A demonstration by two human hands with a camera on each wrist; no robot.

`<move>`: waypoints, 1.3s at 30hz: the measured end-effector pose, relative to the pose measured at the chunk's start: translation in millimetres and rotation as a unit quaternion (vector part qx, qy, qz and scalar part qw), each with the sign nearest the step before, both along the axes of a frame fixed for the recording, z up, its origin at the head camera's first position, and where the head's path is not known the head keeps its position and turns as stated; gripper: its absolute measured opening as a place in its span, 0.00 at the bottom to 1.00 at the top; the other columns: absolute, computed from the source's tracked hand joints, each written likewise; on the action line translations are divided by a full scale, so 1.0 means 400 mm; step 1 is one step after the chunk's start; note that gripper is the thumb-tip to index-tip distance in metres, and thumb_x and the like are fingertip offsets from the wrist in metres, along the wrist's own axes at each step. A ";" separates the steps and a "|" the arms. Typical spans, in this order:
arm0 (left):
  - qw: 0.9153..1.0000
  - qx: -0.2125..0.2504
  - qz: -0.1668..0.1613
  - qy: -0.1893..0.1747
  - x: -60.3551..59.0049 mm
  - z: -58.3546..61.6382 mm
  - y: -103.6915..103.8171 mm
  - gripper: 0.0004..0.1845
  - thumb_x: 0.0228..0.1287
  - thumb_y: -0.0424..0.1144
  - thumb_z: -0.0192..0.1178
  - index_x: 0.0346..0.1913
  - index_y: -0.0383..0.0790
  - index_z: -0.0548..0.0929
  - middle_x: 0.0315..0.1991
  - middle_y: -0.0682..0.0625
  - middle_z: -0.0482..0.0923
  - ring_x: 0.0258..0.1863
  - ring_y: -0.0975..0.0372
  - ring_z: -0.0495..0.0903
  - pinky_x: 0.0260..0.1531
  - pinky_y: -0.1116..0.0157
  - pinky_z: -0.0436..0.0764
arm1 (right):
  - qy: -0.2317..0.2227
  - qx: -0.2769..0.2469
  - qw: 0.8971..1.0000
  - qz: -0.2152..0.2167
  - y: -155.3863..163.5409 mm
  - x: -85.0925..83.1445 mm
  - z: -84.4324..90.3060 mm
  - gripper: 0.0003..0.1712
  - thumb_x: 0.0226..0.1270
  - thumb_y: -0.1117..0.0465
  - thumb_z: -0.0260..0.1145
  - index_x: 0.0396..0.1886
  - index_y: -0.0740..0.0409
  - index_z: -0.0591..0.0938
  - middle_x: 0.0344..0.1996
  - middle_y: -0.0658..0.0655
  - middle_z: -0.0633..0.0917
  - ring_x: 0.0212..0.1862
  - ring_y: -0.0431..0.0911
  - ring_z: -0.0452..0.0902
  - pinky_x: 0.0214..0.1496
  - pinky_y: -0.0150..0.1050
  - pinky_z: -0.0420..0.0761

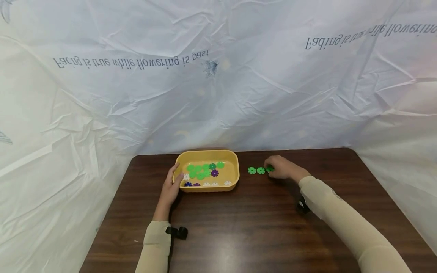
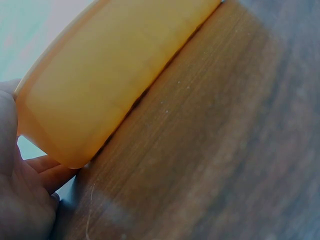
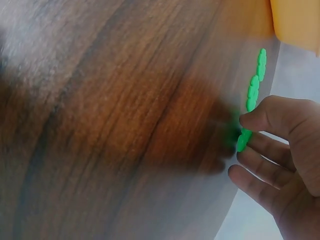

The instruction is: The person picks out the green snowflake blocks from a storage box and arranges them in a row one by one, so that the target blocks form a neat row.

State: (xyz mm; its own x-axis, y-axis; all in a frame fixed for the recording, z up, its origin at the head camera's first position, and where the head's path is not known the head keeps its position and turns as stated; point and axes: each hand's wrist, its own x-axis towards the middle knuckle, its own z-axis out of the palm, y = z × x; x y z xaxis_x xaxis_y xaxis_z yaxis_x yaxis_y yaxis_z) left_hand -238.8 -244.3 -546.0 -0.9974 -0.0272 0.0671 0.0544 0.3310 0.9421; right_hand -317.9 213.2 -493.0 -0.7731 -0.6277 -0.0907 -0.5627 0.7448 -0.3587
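A yellow tray (image 1: 234, 178) stands on the dark wooden table (image 1: 246, 223) and holds several green, purple, blue and white flower-shaped discs (image 1: 201, 172). My left hand (image 1: 172, 182) grips the tray's left rim; the left wrist view shows the tray wall (image 2: 110, 80) against my palm. To the right of the tray two green discs (image 1: 256, 170) lie flat in a row. My right hand (image 1: 281, 167) pinches a third green disc (image 1: 269, 169) at the end of that row, fingertips (image 3: 250, 120) on the green disc (image 3: 243, 140).
A creased white sheet with printed text (image 1: 218, 76) hangs behind and around the table. The table's near half is bare wood. Black wrist straps (image 1: 177, 232) sit on both sleeved forearms.
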 end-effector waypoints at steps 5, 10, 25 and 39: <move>1.000 0.000 0.001 -0.002 0.001 -0.001 0.000 0.31 0.73 0.60 0.50 0.75 0.61 0.58 0.77 0.53 0.52 0.76 0.52 0.49 0.69 0.40 0.53 | 0.003 -0.003 1.000 -0.008 0.002 0.000 -0.011 0.15 0.62 0.67 0.68 0.49 0.61 0.83 0.45 0.59 0.80 0.41 0.48 0.75 0.41 0.45 0.77; 1.000 0.004 0.003 -0.002 0.001 0.004 0.003 0.32 0.73 0.60 0.50 0.75 0.60 0.59 0.77 0.53 0.52 0.76 0.52 0.49 0.69 0.40 0.52 | 0.000 -0.017 1.000 -0.006 0.002 -0.002 -0.012 0.16 0.61 0.69 0.68 0.49 0.61 0.82 0.46 0.59 0.80 0.44 0.52 0.76 0.43 0.48 0.78; 1.000 -0.006 0.007 -0.008 -0.003 0.007 0.003 0.29 0.76 0.54 0.50 0.75 0.62 0.59 0.77 0.53 0.52 0.76 0.52 0.50 0.69 0.40 0.53 | -0.009 -0.037 0.999 -0.015 0.009 -0.002 -0.011 0.16 0.59 0.72 0.68 0.49 0.62 0.82 0.45 0.60 0.80 0.46 0.55 0.77 0.45 0.51 0.78; 1.000 0.002 0.005 -0.001 -0.002 0.004 0.002 0.30 0.75 0.54 0.50 0.76 0.59 0.59 0.77 0.52 0.52 0.76 0.52 0.50 0.69 0.40 0.53 | 0.006 -0.058 0.998 -0.011 -0.024 0.003 0.017 0.14 0.59 0.70 0.69 0.46 0.58 0.82 0.45 0.56 0.80 0.45 0.52 0.76 0.45 0.49 0.77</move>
State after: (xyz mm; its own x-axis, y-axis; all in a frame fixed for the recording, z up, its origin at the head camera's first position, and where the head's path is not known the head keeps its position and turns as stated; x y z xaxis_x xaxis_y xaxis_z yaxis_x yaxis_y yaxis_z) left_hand -239.6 -243.3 -544.2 -0.9971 -0.0381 0.0654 0.0494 0.3278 0.9434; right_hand -316.5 203.6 -486.1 -0.7876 -0.6161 -0.0087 -0.5511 0.7107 -0.4372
